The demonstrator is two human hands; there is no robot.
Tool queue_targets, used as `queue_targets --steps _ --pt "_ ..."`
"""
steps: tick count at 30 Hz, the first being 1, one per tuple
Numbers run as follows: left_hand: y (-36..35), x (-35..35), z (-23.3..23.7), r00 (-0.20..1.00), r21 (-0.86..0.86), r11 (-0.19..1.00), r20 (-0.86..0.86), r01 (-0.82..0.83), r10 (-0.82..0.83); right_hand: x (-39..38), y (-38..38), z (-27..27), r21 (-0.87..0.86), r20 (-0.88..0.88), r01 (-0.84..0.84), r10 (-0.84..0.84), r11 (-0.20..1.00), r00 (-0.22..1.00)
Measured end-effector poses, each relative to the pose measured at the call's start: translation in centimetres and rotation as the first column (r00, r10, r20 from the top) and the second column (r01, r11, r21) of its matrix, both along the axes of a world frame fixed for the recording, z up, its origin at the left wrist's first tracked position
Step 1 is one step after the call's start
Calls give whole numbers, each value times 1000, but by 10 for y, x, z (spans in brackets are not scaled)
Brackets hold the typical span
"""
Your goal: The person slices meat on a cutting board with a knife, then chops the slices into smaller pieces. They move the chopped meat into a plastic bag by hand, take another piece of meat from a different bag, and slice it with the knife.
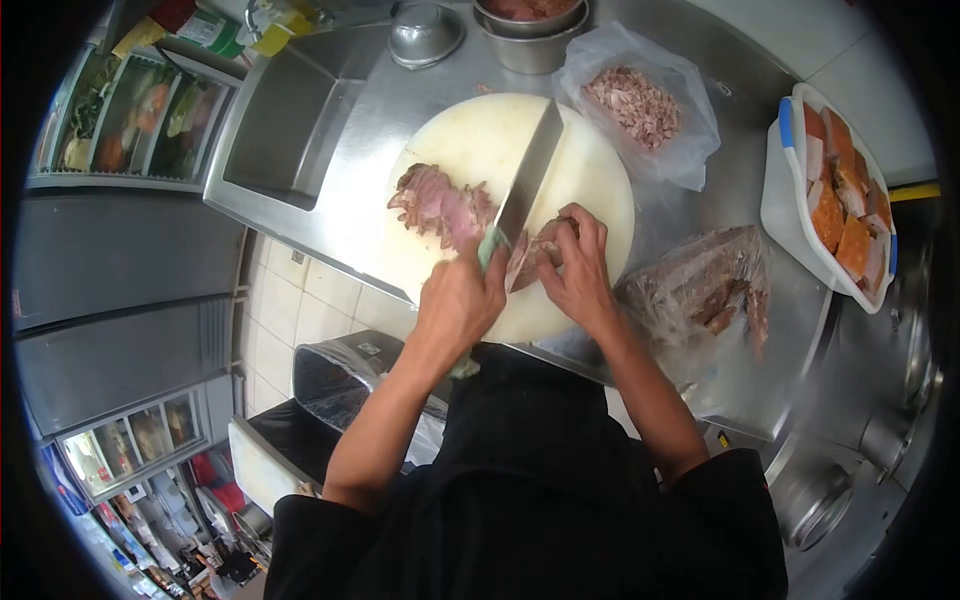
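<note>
From above, your two hands are near each other but apart over one round white cutting board (450, 130). Your left hand (457, 300) is wrapped around the handle end of one broad-bladed knife (530, 165), with green material (489, 247) showing at the grip; the blade points to twelve o'clock. Your right hand (583, 265) has its bent fingertips pressed onto one chunk of cooked meat (522, 268), which lies between your hands, at three o'clock from the left and nine o'clock from the right. One bunch of meat slices (440, 203), overlapping too closely to count, lies at eleven o'clock from your left hand.

Around the board, on the steel counter (662, 215): one upturned metal bowl (427, 35) at eleven o'clock; two stacked metal bowls (525, 57) at twelve, red meat in the upper one; one plastic bag (698, 160) of diced meat at two; one white tub (785, 195) of browned, skin-on pieces, several, at three; and one plastic-covered meat piece (690, 278) at four. One sink (290, 130) is at ten.
</note>
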State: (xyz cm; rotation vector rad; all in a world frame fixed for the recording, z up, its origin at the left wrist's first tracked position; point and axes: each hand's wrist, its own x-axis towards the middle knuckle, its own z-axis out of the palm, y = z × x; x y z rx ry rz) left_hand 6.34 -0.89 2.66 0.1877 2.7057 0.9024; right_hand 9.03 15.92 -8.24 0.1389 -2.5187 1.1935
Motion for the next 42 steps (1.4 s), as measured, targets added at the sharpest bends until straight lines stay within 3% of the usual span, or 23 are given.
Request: queue_targets --steps 9,11,15,20,23,28,33,37,39,42 --pt "-24 68 6 996 -130 989 -23 78 -81 -4 -5 -2 11 -16 42 -41 999 999" --pt "-33 80 17 995 -195 977 68 89 -77 -5 -6 0 16 -26 59 -58 998 998" --pt "-26 73 12 989 -192 980 147 46 -18 -4 -5 -1 60 -1 24 -24 998 1000" --pt "-5 35 -10 995 -165 984 79 67 -54 -9 -7 -7 98 -27 32 -30 995 999" --pt "-19 65 9 990 -219 974 142 48 -17 -8 -9 -4 116 -32 40 -36 992 999" --pt "-20 64 -15 994 -180 981 96 67 -50 -6 -6 -2 97 23 2 -4 995 1000" --pt "36 -15 -52 985 21 999 -168 35 -31 -10 -2 -10 128 5 -60 60 990 998" --pt "41 -45 -43 993 27 999 -112 36 -33 -11 4 -4 118 -32 -49 53 992 998" --pt "34 -42 -27 996 13 999 -67 52 -51 -8 9 -5 81 -11 -133 135 988 991" --pt "12 -14 -5 1000 62 998 -5 13 -13 -5 3 5 -2 -10 -3 3 1000 1000"
